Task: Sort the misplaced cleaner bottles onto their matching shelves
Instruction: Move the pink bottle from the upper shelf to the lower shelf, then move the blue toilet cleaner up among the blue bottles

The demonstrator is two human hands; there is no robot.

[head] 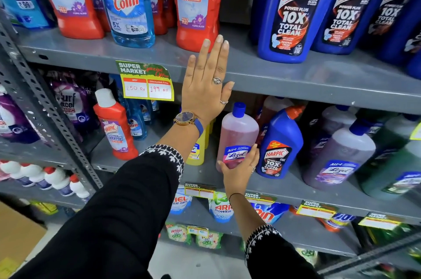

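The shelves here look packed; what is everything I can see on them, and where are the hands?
Red bathroom cleaner bottles: several, top shelf; one on middle shelf.
Colin bottle: one, clear blue, top shelf among the red ones.
Blue Harpic bottles: at least three, top shelf right; one on middle shelf.
Pink Lizol bottle: one, middle shelf.
Price tag: one, green and yellow, top shelf edge.
Left hand: open, flat, raised before the top shelf edge.
Right hand: gripping the pink Lizol bottle.
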